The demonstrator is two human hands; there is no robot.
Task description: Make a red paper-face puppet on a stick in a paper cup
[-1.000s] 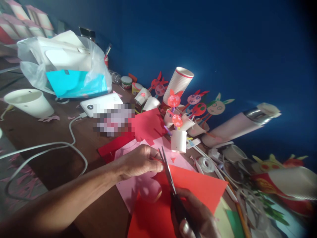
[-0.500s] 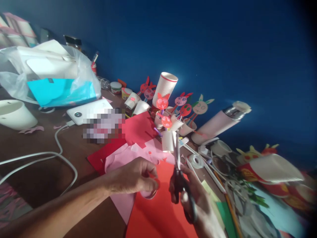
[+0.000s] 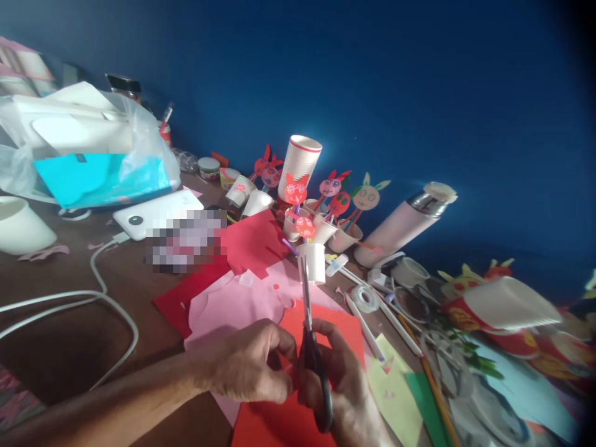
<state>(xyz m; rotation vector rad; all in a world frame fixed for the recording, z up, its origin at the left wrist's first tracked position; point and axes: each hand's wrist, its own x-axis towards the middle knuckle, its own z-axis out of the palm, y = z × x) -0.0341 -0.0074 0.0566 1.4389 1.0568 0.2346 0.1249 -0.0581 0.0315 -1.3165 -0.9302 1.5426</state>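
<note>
My right hand (image 3: 342, 388) grips a pair of scissors (image 3: 311, 347) by the black handles, blades pointing away from me and looking closed. Just left of it, my left hand (image 3: 258, 366) is closed in a pinch. A small piece of paper seems to be at its fingertips, mostly hidden by the fingers now. Both hands are close together above a red-orange sheet of paper (image 3: 274, 419). Under and beyond that sheet lies a cut pink sheet (image 3: 223, 304), with dark red paper (image 3: 254, 242) behind it.
Paper cups with paper animal faces on sticks (image 3: 295, 189) stand ahead, near a cup stack (image 3: 305, 155) and a leaning thermos (image 3: 400, 223). A tape roll (image 3: 364, 298) and pens lie right. At left are a white power bank (image 3: 158, 214), its cable and a plastic bag (image 3: 153, 143).
My right hand has brought the scissors leftward and lower, up to my left hand. The pink rounded piece seen by my left fingers is now hidden. The view has shifted slightly.
</note>
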